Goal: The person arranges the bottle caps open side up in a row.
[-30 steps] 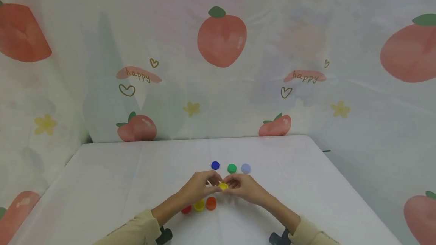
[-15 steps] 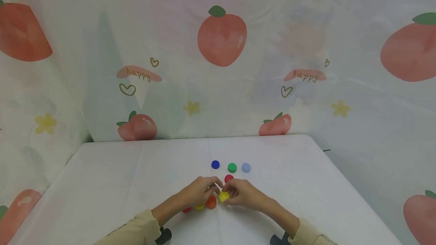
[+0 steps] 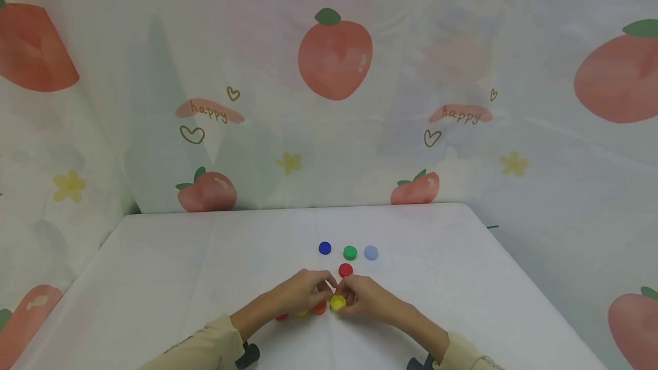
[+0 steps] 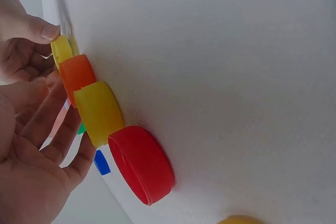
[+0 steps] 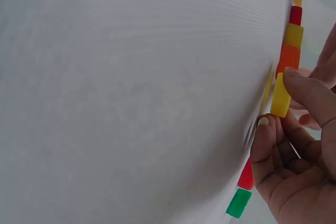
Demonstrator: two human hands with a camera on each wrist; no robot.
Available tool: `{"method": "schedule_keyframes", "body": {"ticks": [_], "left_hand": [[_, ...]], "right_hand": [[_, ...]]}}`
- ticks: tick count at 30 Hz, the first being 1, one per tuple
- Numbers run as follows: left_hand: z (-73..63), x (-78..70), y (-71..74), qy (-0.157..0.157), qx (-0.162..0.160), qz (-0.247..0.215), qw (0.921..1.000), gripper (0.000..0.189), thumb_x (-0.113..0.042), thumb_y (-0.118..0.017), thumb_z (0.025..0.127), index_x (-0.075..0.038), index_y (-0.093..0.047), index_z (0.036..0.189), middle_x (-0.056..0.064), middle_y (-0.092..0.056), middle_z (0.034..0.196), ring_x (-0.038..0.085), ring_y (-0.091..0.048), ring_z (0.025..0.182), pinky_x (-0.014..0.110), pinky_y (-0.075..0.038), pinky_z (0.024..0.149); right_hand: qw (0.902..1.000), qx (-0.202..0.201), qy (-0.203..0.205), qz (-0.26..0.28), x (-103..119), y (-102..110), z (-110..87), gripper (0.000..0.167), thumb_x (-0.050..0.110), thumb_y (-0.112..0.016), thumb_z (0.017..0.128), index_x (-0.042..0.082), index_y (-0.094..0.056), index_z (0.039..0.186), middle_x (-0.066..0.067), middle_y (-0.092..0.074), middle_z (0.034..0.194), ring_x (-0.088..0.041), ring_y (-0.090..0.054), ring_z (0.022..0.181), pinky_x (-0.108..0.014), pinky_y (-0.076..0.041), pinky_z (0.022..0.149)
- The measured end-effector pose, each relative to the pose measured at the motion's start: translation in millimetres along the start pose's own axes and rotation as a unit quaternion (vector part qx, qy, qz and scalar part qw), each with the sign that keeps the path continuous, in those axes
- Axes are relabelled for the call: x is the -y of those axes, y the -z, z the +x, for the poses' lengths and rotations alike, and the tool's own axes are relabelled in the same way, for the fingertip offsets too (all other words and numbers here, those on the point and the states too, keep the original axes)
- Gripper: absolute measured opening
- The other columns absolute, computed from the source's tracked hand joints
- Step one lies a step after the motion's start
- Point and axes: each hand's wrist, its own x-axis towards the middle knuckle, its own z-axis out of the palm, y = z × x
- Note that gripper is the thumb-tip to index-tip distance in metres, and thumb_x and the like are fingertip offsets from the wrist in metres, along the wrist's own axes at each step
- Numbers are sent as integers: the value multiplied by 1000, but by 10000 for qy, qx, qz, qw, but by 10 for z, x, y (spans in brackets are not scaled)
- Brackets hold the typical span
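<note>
I see the right hand (image 3: 367,300) pinching a yellow cap (image 3: 337,303) between thumb and fingers, probably to keep it steady just beside the orange cap (image 3: 319,308); whether it touches the tabletop (image 3: 154,290) I cannot tell; the left hand (image 3: 300,292) has its fingers loosely extended near the orange cap, grasping nothing, perhaps as a guide; contact there is unclear to me.

"happy" (image 3: 209,111) twice on the backdrop (image 3: 339,139)
</note>
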Motion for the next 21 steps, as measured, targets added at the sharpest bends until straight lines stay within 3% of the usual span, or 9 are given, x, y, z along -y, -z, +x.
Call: {"method": "schedule_keyframes", "body": {"ticks": [8, 15, 21], "left_hand": [[-21, -5, 17, -123, -166, 135, 9997, 15, -8, -64, 89, -11, -64, 104, -7, -66, 88, 3, -60, 81, 16, -48, 74], [-22, 24, 26, 297, -728, 407, 9961, 11, -10, -64, 89, -11, -66, 100, -7, -62, 85, 7, -56, 76, 18, -49, 67], [-39, 43, 42, 344, -966, 418, 9938, 11, -10, -66, 88, -7, -64, 99, -3, -62, 83, 9, -58, 72, 19, -50, 62]], "right_hand": [[9997, 92, -157, -155, -14, -44, -2, 26, 12, -78, 76, 10, -61, 96, 8, -56, 77, -6, -52, 68, -19, -48, 63], [9991, 166, -346, -157, -1, -44, 8, 28, 18, -78, 77, 10, -63, 99, 7, -55, 76, -7, -52, 68, -19, -48, 65], [9994, 26, -203, -270, 13, 2, -1, 27, 26, -74, 82, 8, -63, 99, 8, -54, 74, -6, -51, 66, -20, -48, 63]]}}
